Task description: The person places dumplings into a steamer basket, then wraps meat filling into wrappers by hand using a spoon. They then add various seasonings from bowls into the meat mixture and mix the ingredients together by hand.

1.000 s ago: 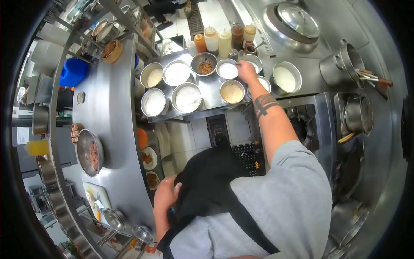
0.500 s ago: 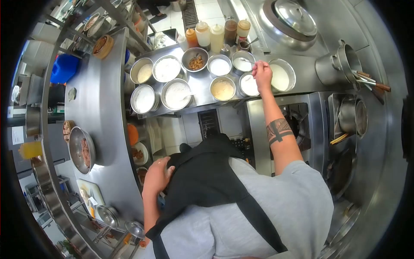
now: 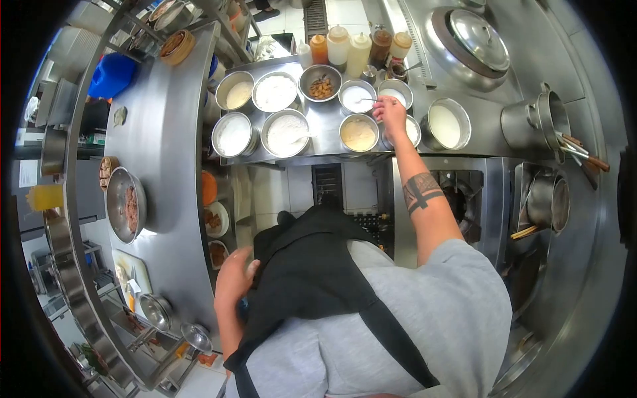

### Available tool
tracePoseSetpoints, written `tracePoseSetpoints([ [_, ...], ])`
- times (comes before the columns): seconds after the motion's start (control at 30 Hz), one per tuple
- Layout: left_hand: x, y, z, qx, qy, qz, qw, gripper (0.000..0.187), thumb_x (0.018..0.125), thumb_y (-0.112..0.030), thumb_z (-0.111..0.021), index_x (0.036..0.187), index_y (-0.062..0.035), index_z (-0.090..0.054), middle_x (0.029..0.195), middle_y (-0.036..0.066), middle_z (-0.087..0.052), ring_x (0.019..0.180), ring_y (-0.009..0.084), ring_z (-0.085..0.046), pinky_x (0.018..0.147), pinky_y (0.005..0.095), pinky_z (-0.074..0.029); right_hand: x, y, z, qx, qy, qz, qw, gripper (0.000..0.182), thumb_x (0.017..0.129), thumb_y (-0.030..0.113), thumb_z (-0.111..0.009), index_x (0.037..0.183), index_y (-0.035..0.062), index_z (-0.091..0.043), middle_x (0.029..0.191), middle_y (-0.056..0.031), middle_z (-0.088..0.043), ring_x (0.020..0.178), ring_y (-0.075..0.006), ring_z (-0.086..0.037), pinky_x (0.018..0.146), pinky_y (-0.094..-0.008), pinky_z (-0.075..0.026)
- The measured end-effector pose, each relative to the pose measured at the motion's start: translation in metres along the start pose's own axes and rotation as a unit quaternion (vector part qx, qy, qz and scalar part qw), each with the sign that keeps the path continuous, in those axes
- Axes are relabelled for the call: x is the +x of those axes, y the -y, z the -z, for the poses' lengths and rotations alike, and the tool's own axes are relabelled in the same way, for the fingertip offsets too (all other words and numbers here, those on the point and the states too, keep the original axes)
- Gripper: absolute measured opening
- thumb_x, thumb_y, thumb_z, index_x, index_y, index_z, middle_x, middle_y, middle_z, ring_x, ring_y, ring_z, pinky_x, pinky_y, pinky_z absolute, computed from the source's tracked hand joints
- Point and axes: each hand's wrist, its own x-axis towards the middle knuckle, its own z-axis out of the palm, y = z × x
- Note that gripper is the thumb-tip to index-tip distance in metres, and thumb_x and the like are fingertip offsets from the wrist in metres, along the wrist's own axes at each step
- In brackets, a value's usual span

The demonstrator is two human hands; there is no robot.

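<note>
My right hand (image 3: 390, 114) is closed on the handle of a small spoon (image 3: 369, 100). The spoon's bowl end is at a metal container of white powder (image 3: 356, 93). Under the hand, partly hidden, sits another container with white contents (image 3: 413, 130); behind it stands one more white-filled container (image 3: 396, 89). To the hand's left is a container of pale yellow grains (image 3: 359, 134). My left hand (image 3: 233, 273) hangs beside the black apron (image 3: 302, 268), holding nothing, with the thumb apart from the fingers.
Squeeze bottles (image 3: 338, 50) line the back of the counter. A bowl of brown pieces (image 3: 320, 85) and a pot of creamy white liquid (image 3: 446, 125) stand among the containers. On the left counter lies a bowl of meat (image 3: 126, 205). A stove burner (image 3: 458, 199) is at right.
My right hand has moved left with the spoon, from the back right white-filled container to the white powder container beside it. The camera view has shifted slightly; my left hand stays by the apron.
</note>
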Motion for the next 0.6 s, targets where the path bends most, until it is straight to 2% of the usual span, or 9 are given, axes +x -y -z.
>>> tracePoseSetpoints([
  [0.17,-0.011,0.013,0.000,-0.022,-0.008,0.064,0.998,0.044,0.096,-0.024,-0.070,0.134,-0.0019,-0.063,0.134,0.022,-0.065,0.126,0.0392,-0.060,0.106,0.0448,-0.048,-0.011,-0.001,0.026,0.094,-0.003,0.003,0.996,0.028,0.108,0.020,-0.051,0.115,-0.0044,-0.062,0.090,-0.0152,-0.072,0.063,-0.0159,-0.065,0.052,-0.0260,-0.050],
  [0.37,-0.009,0.020,0.002,-0.010,-0.007,0.052,0.999,0.044,0.096,-0.025,-0.070,0.134,-0.0029,-0.063,0.133,0.022,-0.065,0.125,0.0395,-0.060,0.105,0.0450,-0.048,-0.016,-0.016,0.041,0.120,-0.027,-0.020,0.992,0.027,0.108,0.019,-0.052,0.119,-0.0039,-0.060,0.092,-0.0150,-0.072,0.061,-0.0154,-0.064,0.051,-0.0265,-0.049],
  [0.6,0.004,0.018,0.011,-0.008,-0.007,0.040,0.999,0.044,0.097,-0.025,-0.070,0.134,-0.0027,-0.062,0.133,0.022,-0.065,0.124,0.0400,-0.060,0.104,0.0455,-0.049,-0.024,-0.013,0.044,0.155,-0.011,-0.036,0.987,0.029,0.109,0.021,-0.050,0.120,-0.0041,-0.059,0.095,-0.0165,-0.072,0.065,-0.0168,-0.065,0.053,-0.0281,-0.049],
])
